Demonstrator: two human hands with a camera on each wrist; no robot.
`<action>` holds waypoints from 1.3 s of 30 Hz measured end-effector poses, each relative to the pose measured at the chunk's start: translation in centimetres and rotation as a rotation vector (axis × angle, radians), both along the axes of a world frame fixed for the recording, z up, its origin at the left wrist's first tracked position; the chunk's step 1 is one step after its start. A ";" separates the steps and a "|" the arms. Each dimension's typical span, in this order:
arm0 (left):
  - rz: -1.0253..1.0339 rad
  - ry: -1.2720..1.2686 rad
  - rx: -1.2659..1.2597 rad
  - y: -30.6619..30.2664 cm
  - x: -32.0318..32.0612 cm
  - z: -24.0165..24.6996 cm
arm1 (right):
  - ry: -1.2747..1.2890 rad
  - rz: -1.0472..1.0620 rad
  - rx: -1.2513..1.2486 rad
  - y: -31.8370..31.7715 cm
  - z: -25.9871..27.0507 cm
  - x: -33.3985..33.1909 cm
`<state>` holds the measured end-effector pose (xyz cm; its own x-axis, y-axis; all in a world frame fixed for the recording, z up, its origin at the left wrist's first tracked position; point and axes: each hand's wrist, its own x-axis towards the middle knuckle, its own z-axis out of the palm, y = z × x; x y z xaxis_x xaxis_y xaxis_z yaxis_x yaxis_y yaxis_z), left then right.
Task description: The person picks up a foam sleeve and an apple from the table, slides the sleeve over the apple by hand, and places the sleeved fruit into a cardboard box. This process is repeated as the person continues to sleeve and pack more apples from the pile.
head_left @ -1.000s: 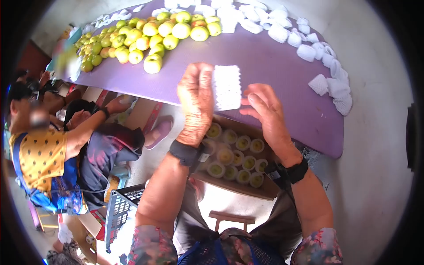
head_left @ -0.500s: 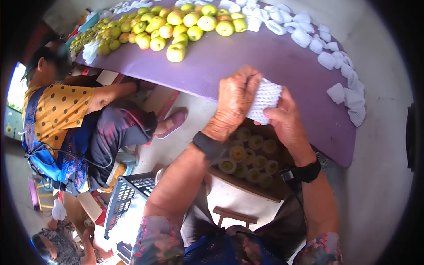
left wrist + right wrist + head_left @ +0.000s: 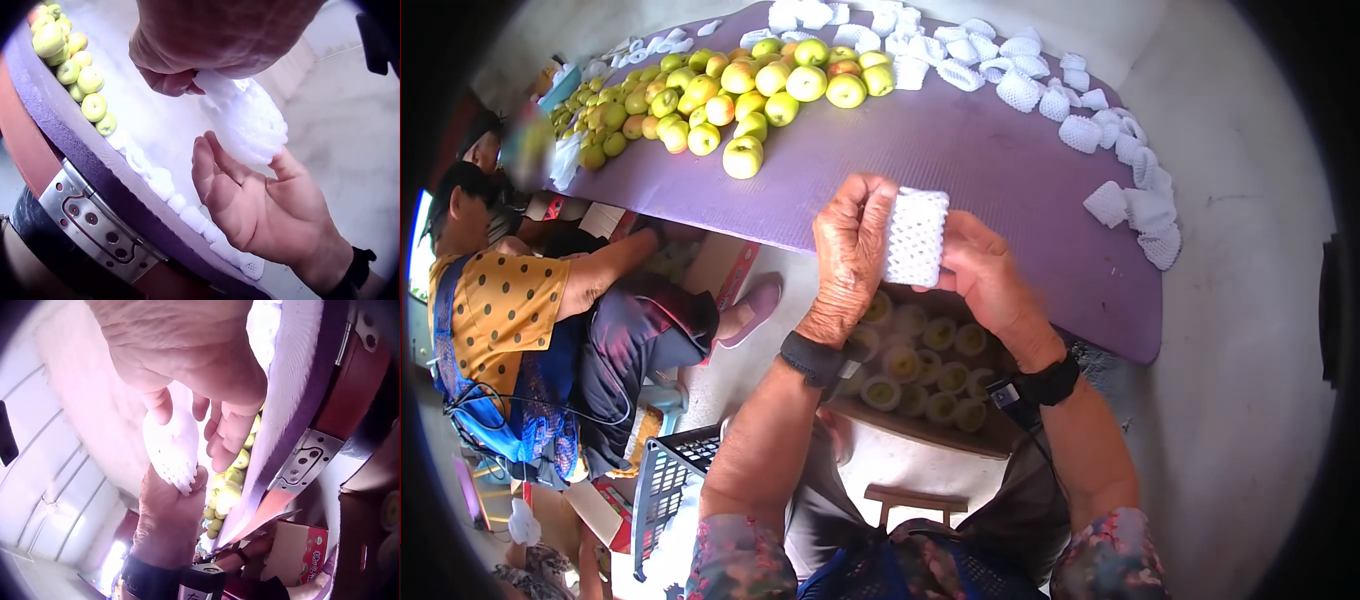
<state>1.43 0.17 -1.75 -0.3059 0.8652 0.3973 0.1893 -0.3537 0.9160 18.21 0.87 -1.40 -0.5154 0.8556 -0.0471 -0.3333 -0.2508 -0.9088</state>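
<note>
A white foam net sleeve is held up above the near table edge. My left hand pinches its left side between thumb and fingers. At the sleeve's right edge is my right hand. Its thumb touches the foam in the left wrist view, where the other fingers of the right hand are loosely bent and apart from it. The foam looks rounded in the right wrist view; I cannot tell whether anything is inside. Below the hands, a cardboard box holds several sleeved apples.
A pile of green-yellow apples lies on the purple-topped table. Many foam sleeves line its far and right edges. On the left sits another person beside a dark plastic crate. A small stool is below.
Half a second ago both hands gripped the sleeve, tilted. Now it is upright in the left hand, the right fingers loosened at its edge. A second ago the right hand was apart from it.
</note>
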 end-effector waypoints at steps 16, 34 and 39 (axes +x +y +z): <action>0.006 0.837 0.087 -2.5 0.7 2.6 | -0.530 -0.364 0.625 0.6 -1.4 -0.1; 0.232 0.699 -0.237 -2.1 -5.2 3.5 | -0.550 0.005 0.520 5.2 4.2 -4.0; 0.337 0.686 -0.267 -1.3 -7.8 3.5 | -0.804 -0.163 0.754 11.5 3.4 -6.0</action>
